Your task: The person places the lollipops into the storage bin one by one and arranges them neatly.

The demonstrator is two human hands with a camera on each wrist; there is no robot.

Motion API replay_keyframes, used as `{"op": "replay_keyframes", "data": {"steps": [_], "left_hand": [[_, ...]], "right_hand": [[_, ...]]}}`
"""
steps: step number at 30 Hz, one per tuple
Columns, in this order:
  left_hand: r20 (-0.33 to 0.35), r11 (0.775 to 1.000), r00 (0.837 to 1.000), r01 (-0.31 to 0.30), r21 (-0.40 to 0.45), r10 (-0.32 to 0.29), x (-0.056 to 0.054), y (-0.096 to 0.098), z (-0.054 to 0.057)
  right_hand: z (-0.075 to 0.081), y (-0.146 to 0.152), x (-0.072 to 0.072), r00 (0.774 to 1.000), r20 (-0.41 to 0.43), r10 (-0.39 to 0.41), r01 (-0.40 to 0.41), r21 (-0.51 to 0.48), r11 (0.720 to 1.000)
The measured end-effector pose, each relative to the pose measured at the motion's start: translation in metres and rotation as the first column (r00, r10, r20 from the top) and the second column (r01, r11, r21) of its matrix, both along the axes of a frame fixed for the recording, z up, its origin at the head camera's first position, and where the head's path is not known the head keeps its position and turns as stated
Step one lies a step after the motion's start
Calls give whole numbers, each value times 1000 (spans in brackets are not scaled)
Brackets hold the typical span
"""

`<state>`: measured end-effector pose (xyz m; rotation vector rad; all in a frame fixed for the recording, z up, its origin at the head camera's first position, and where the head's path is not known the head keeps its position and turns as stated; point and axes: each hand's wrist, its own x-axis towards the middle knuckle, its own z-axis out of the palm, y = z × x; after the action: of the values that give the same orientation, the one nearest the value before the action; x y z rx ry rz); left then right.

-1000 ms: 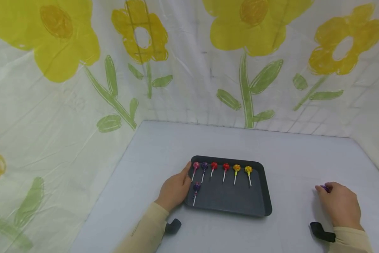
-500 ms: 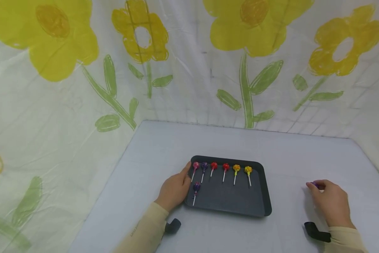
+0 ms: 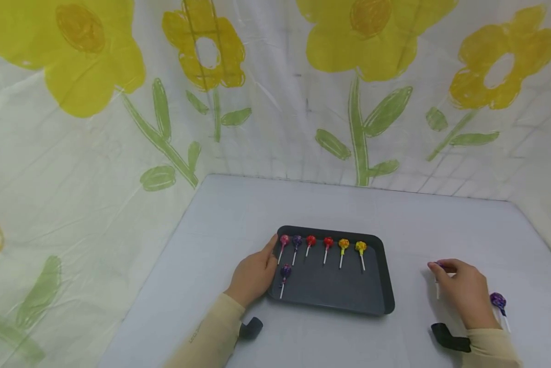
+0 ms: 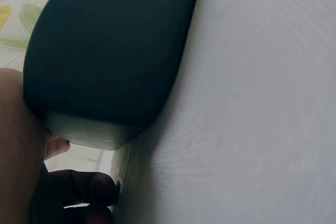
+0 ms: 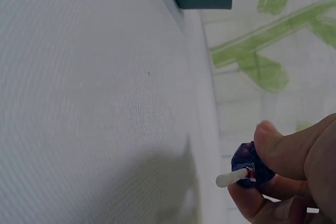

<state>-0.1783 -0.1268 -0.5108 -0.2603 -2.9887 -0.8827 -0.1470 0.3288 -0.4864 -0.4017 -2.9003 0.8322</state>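
Observation:
A dark grey tray [image 3: 335, 291] lies on the white table. In it, several wrapped lollipops form a row along the far side: one pink [image 3: 284, 239], one purple [image 3: 296, 240], then red and yellow ones. Another purple lollipop [image 3: 285, 272] lies below them at the left. My left hand [image 3: 253, 276] holds the tray's left edge, thumb at the rim; the left wrist view shows its fingers partly behind the tray. Right of the tray, my right hand [image 3: 465, 291] pinches a purple-wrapped lollipop [image 5: 245, 158] by its head, its white stick free.
One more purple lollipop [image 3: 498, 300] lies on the table just right of my right hand, by the wrist. White table surface [image 3: 413, 230] lies between the tray and my right hand. A flower-printed curtain [image 3: 275, 128] hangs behind the table.
My right hand has moved left toward the tray with the lollipop, uncovering another purple lollipop on the table. My left hand and the tray have stayed put.

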Motion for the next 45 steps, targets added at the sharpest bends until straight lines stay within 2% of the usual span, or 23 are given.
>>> {"op": "replay_keyframes", "data": {"steps": [3,18,30,45], "left_hand": [[5,1000,1000,-2,-2,2,0,0,0],[17,1000,1000,-7,-1,7,0,0,0],[25,1000,1000,-6,5,6,0,1,0],[20,1000,1000,-13,-5,13,1,2,-1]], "right_hand": [[1,-6,-2,1000,24,-13,13,-21,1000],[12,-32,4,997,-59,58,-57,15,998],[19,-45,6,990,-89,106,-104,18,994],[24,-64,8,991,-41,130,-131,-22,991]]}}
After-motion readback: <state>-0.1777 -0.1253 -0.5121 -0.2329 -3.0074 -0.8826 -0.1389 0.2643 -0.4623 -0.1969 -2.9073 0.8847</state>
